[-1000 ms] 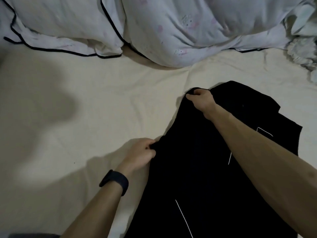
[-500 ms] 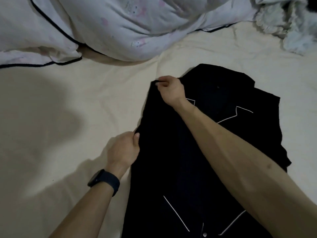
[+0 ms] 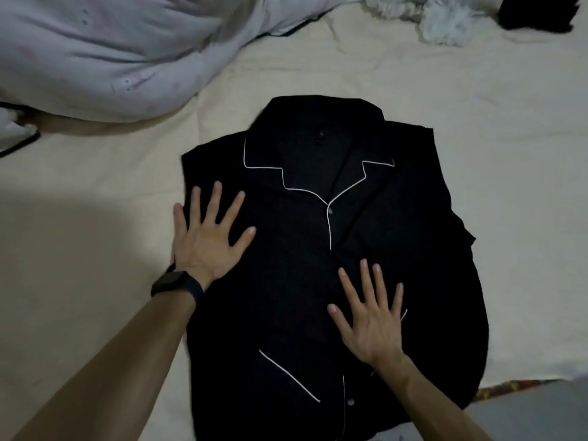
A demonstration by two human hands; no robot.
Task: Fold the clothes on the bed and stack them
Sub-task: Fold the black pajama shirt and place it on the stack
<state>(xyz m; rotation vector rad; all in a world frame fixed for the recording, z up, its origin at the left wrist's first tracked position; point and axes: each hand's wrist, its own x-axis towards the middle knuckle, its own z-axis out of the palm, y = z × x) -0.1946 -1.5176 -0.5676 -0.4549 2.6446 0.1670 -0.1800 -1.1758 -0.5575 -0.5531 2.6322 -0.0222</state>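
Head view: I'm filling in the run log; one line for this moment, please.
step: smoothing | black shirt: flat, front up, on bed sheet | left hand: open, pressing shirt | right hand: open, pressing shirt

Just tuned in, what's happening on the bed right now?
A person is working on a black piped shirt lying front-up on the cream bedsheet. Both hands press flat on it with fingers spread: the left hand at its left edge, the right hand lower on the front. Another dark garment lies at the top right.
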